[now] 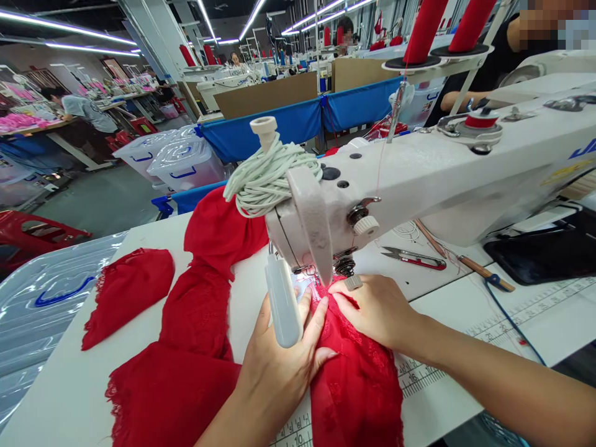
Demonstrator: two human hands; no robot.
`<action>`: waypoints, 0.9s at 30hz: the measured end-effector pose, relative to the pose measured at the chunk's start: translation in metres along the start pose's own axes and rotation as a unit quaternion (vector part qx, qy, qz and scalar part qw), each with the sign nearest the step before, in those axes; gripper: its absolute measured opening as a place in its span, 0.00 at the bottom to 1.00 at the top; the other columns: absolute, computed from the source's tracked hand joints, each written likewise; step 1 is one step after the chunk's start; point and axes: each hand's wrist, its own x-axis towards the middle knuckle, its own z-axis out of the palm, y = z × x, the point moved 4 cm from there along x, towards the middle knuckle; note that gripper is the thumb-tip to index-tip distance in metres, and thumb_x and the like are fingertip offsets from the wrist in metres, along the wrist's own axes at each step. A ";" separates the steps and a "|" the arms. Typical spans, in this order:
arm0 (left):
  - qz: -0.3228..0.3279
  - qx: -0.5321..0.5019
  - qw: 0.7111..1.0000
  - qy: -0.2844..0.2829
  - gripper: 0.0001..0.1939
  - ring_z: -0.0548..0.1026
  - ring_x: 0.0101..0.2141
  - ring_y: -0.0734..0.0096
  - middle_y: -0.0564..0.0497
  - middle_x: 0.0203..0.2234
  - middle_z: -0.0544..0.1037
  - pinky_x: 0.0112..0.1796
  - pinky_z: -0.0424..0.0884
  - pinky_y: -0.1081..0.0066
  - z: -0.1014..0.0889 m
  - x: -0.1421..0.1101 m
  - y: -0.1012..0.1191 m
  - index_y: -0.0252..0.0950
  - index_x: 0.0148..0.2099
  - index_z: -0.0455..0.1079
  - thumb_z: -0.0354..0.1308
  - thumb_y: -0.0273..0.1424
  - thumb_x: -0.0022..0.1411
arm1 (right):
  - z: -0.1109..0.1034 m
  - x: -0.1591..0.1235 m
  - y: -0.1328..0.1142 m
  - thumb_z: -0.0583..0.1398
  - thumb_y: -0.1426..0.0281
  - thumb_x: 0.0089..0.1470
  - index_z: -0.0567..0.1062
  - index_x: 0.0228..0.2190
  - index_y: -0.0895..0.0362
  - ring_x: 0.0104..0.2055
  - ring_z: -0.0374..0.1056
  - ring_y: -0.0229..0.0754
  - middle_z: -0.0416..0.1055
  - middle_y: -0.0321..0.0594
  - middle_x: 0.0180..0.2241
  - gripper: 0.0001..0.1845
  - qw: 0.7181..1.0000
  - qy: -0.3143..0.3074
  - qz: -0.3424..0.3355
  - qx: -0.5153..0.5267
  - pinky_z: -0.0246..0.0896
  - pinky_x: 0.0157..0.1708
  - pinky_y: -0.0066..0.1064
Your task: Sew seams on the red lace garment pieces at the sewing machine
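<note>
A strip of red lace fabric (356,388) lies under the head of a white sewing machine (419,164) and hangs toward me. My left hand (282,369) rests on its left side, fingers stretched out and pointing at the needle area. On the right, my right hand (379,313) grips the fabric close to the presser foot, with its fingers bent. The machine head hides the needle and part of the stitching spot. A pale grey lamp (285,304) hangs in front of my left hand. More red fabric (195,310) trails along the table to the left.
A separate red piece (135,288) lies farther left. Thread snips (414,257), a wooden-handled tool (484,273) and a black phone (544,248) lie right of the machine head. Pale cord (274,177) is bundled on the machine. Clear plastic bins (186,161) stand beyond. A co-worker's arm shows upper right.
</note>
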 end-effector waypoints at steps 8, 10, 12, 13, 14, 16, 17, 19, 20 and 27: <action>-0.007 -0.004 0.999 -0.034 0.25 0.66 0.56 0.51 0.45 0.56 0.71 0.55 0.61 0.51 0.000 -0.001 -0.001 0.39 0.60 0.63 0.45 0.43 0.66 | 0.000 -0.002 -0.001 0.52 0.74 0.56 0.72 0.23 0.54 0.25 0.61 0.34 0.72 0.31 0.24 0.14 1.000 0.020 -0.014 0.007 0.42 0.24 0.28; -0.011 0.000 0.999 -0.039 0.25 0.66 0.57 0.51 0.46 0.57 0.70 0.56 0.60 0.51 -0.001 -0.001 -0.001 0.40 0.61 0.62 0.45 0.43 0.65 | 0.000 -0.002 -0.001 0.52 0.74 0.56 0.72 0.23 0.54 0.25 0.61 0.34 0.72 0.31 0.24 0.14 1.000 0.019 -0.016 0.004 0.42 0.24 0.28; -0.009 0.008 0.999 -0.043 0.26 0.65 0.57 0.52 0.45 0.57 0.70 0.56 0.59 0.50 0.000 0.000 0.000 0.40 0.61 0.62 0.45 0.44 0.65 | 0.001 -0.002 0.000 0.52 0.74 0.56 0.73 0.23 0.54 0.25 0.62 0.35 0.73 0.32 0.24 0.14 1.000 0.018 -0.014 0.000 0.42 0.24 0.28; -0.004 0.012 0.999 -0.044 0.27 0.64 0.58 0.52 0.45 0.57 0.69 0.57 0.58 0.50 0.001 0.000 0.000 0.40 0.61 0.62 0.44 0.45 0.65 | 0.001 -0.002 0.000 0.52 0.74 0.57 0.73 0.24 0.54 0.26 0.62 0.35 0.73 0.32 0.24 0.14 1.000 0.016 -0.012 0.000 0.43 0.25 0.28; 0.002 0.016 0.999 -0.043 0.27 0.63 0.59 0.53 0.44 0.57 0.69 0.57 0.58 0.50 0.002 -0.001 0.001 0.40 0.61 0.62 0.43 0.46 0.65 | 0.001 -0.001 0.001 0.52 0.73 0.57 0.74 0.25 0.53 0.26 0.63 0.35 0.73 0.32 0.25 0.14 1.000 0.014 -0.011 -0.001 0.43 0.25 0.28; 0.007 0.023 0.999 -0.042 0.28 0.62 0.60 0.53 0.44 0.58 0.68 0.57 0.57 0.49 0.005 -0.001 0.001 0.40 0.62 0.61 0.43 0.47 0.65 | 0.002 -0.001 0.001 0.52 0.72 0.58 0.76 0.27 0.53 0.28 0.65 0.36 0.75 0.32 0.27 0.14 1.000 0.006 -0.005 -0.001 0.45 0.26 0.29; 0.004 0.027 0.999 -0.044 0.28 0.61 0.60 0.54 0.44 0.58 0.68 0.57 0.57 0.48 0.007 -0.002 0.000 0.40 0.62 0.60 0.44 0.47 0.65 | 0.002 0.000 0.002 0.52 0.72 0.58 0.76 0.28 0.52 0.29 0.66 0.36 0.75 0.33 0.28 0.14 1.000 0.001 -0.001 -0.002 0.46 0.26 0.29; -0.006 0.033 0.998 -0.046 0.28 0.60 0.61 0.54 0.45 0.59 0.67 0.58 0.57 0.48 0.009 -0.002 0.000 0.41 0.62 0.60 0.46 0.46 0.64 | 0.003 0.001 0.003 0.52 0.71 0.59 0.78 0.31 0.52 0.30 0.67 0.37 0.76 0.33 0.30 0.15 1.000 -0.005 0.008 -0.002 0.47 0.27 0.29; -0.009 0.033 0.998 -0.046 0.28 0.60 0.61 0.53 0.45 0.59 0.67 0.58 0.57 0.48 0.010 -0.002 0.000 0.41 0.62 0.60 0.47 0.46 0.64 | 0.003 0.001 0.004 0.52 0.71 0.59 0.78 0.32 0.51 0.31 0.68 0.38 0.76 0.34 0.30 0.15 1.000 -0.006 0.012 -0.001 0.48 0.28 0.29; -0.018 -0.001 1.000 -0.024 0.26 0.64 0.58 0.48 0.44 0.57 0.70 0.55 0.63 0.47 0.001 0.003 0.001 0.40 0.59 0.65 0.48 0.46 0.63 | -0.002 0.002 0.002 0.52 0.71 0.59 0.78 0.32 0.52 0.31 0.68 0.38 0.76 0.35 0.30 0.14 0.999 0.002 0.029 0.022 0.50 0.29 0.29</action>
